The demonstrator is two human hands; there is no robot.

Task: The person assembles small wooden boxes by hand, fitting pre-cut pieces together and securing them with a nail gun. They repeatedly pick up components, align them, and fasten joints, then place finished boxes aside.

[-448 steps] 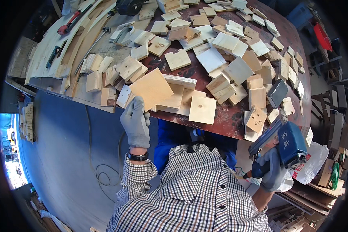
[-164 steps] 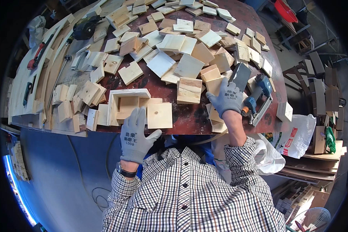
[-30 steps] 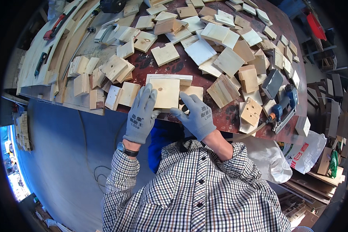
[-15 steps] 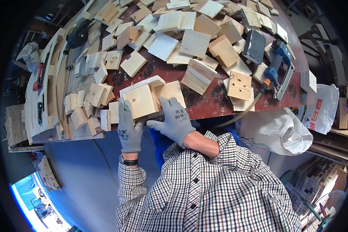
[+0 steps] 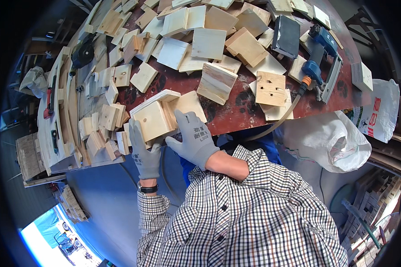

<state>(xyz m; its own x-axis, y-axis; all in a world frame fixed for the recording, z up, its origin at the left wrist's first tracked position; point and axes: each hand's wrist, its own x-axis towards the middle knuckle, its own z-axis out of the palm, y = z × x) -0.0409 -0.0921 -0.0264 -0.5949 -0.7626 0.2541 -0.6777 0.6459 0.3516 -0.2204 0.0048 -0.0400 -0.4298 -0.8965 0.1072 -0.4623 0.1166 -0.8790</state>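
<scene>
At the table's front edge, several pale wooden boards meet at angles in an L-shaped wooden piece (image 5: 150,121). A knot shows on its near face. My left hand (image 5: 146,155), in a grey glove, grips its left side with the fingers stretched up along the edge and the thumb at the lower front. My right hand (image 5: 194,141), gloved alike, has its fingers over the right-hand board (image 5: 187,104) and its thumb toward the lower edge. Whether that board is fixed to the rest I cannot tell. The underside of the piece is hidden.
Loose wooden blocks (image 5: 207,43) cover the dark red table (image 5: 236,116). To the right lie a blue air nailer (image 5: 315,66) with a hose and a black block (image 5: 286,36). White sacks (image 5: 338,142) hang beside the table. Long boards and tools, including a red-handled one (image 5: 48,104), lie left.
The view has shifted, so the table and its blocks appear tilted and moved leftward. Both hands keep their hold on the wooden piece, with little change in their grip.
</scene>
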